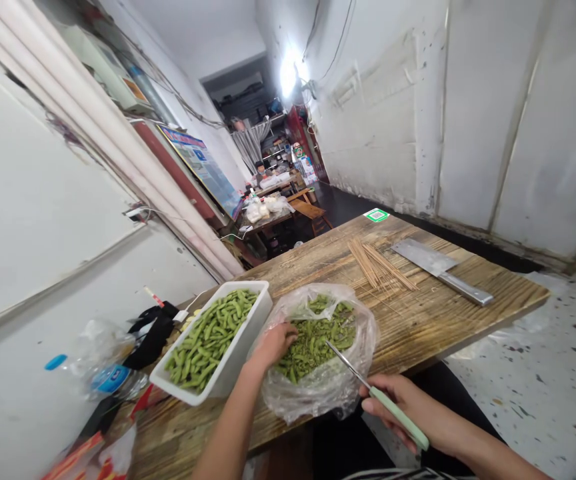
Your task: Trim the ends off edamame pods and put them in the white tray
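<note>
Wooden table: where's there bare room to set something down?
Bare wood shows on the table between the plastic bag and cleaver, and behind the bag, left of the thin sticks. Crowded: the left end around the white tub and bottle, and the bag, where the left hand reaches in.

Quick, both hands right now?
Left hand: fingers in among the green pods in the plastic bag; cannot tell whether it grips any.
Right hand: closed, holding the green-handled tool, apparently scissors.
</note>
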Motion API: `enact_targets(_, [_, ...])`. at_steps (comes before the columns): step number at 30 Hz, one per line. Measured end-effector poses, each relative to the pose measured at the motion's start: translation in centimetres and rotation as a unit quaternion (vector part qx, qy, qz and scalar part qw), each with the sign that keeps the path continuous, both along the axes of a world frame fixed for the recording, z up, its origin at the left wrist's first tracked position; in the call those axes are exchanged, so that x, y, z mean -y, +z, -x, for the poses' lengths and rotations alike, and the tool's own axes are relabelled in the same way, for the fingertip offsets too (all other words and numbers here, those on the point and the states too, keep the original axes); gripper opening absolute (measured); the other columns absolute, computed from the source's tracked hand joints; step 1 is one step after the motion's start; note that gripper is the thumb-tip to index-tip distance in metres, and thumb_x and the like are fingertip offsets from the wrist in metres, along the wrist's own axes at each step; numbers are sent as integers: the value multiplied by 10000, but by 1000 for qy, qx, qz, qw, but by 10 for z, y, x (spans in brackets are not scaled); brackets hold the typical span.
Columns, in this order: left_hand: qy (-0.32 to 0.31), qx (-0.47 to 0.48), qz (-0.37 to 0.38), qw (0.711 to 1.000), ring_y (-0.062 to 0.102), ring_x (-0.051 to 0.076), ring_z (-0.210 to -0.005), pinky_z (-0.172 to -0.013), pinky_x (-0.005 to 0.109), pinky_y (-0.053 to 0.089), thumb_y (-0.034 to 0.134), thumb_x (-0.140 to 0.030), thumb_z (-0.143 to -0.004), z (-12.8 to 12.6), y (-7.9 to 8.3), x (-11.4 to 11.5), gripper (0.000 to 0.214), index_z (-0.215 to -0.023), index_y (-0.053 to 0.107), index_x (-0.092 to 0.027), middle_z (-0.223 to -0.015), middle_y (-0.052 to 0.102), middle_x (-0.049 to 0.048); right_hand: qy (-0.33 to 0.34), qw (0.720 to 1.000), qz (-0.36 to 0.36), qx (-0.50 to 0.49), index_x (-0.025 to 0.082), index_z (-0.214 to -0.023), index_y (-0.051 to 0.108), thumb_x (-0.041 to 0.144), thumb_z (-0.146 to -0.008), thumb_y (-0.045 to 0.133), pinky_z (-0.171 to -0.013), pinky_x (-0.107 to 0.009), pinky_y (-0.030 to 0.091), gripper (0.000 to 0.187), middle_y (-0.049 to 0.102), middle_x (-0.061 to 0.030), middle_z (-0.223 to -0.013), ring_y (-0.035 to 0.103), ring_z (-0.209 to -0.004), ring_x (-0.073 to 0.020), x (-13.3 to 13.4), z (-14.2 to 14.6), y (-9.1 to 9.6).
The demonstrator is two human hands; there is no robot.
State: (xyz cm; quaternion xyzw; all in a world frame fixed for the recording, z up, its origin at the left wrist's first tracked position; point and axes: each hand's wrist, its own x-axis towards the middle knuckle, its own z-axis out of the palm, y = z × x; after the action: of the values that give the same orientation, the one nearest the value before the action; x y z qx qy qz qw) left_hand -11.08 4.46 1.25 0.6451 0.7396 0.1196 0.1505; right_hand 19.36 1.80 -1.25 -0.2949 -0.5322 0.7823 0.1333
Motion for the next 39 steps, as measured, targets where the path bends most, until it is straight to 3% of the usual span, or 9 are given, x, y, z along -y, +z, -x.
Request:
enact_targets(2, [-26, 9, -11, 1000, 621, 221, -848, -789, 289, 422, 562, -200, -741, -1, 0, -1, 160, -785, 714, -221, -868, 713, 60, -6, 1000, -4, 6, 167, -914, 499, 559, -722, 629, -286, -123, 309, 455, 378, 116, -463, 346, -305, -27, 0, -2, 2])
enact_targets(5, [4, 28, -51, 998, 620, 239, -843, -798, 320, 420, 566, -211, -747, -2, 6, 3, 150, -772, 713, -218, -851, 716, 68, -11, 1000, -10, 6, 162, -906, 501, 557, -732, 620, -288, -124, 310, 448, 384, 112, -469, 339, -307, -24, 0, -4, 2])
enact_targets(9, [35, 166, -104, 980, 629, 222, -806, -726, 299, 465, 584, -296, -752, -18, 17, 15, 129, -748, 689, -221, -810, 704, 55, -6, 1000, -3, 7, 166, -903, 497, 570, -717, 627, -288, -132, 306, 463, 372, 117, -456, 333, -304, -29, 0, -1, 0])
enact_targets(12, [73, 345, -72, 933, 627, 192, -604, -456, 245, 442, 560, -429, -763, -46, 15, 27, 255, -843, 643, -200, -704, 657, 43, -6, 1000, -13, -3, 169, -899, 488, 597, -692, 637, -291, -137, 290, 498, 374, 120, -447, 328, -302, -31, -1, 4, 0])
enact_targets(14, [103, 437, -42, 893, 600, 167, -497, -381, 224, 410, 603, -455, -726, -65, 10, 33, 310, -862, 619, -176, -637, 621, 21, -10, 999, -34, -14, 167, -901, 492, 606, -681, 643, -305, -142, 276, 515, 372, 117, -456, 326, -315, -30, -3, 7, 1])
enact_targets(21, [177, 566, -34, 804, 664, 162, -682, -669, 279, 539, 788, -342, -563, -84, 1, 44, 488, -964, 622, -118, -759, 691, 67, -9, 987, -158, 24, 137, -897, 578, 551, -720, 648, -431, -164, 310, 456, 445, 51, -616, 373, -485, -54, -10, 9, 5])
enact_targets(25, [191, 558, -42, 806, 661, 171, -637, -642, 290, 541, 800, -343, -542, -88, 3, 46, 399, -825, 637, -114, -693, 696, 71, -2, 974, -221, 45, 128, -861, 617, 528, -736, 646, -498, -170, 327, 419, 470, 29, -651, 389, -586, -87, -11, 10, 1])
enact_targets(33, [184, 547, -27, 816, 648, 170, -591, -582, 270, 524, 807, -345, -519, -98, 6, 48, 379, -771, 660, -103, -646, 685, 66, 3, 969, -245, 31, 138, -907, 638, 501, -751, 644, -555, -177, 352, 395, 501, 28, -667, 413, -607, -91, -11, 12, 2])
enact_targets(39, [169, 562, 13, 810, 643, 162, -638, -628, 271, 516, 802, -363, -538, -97, 4, 49, 372, -750, 634, -108, -683, 669, 53, 0, 985, -166, 50, 140, -761, 567, 530, -738, 635, -409, -172, 288, 397, 412, 65, -491, 369, -425, -60, -9, 15, 4])
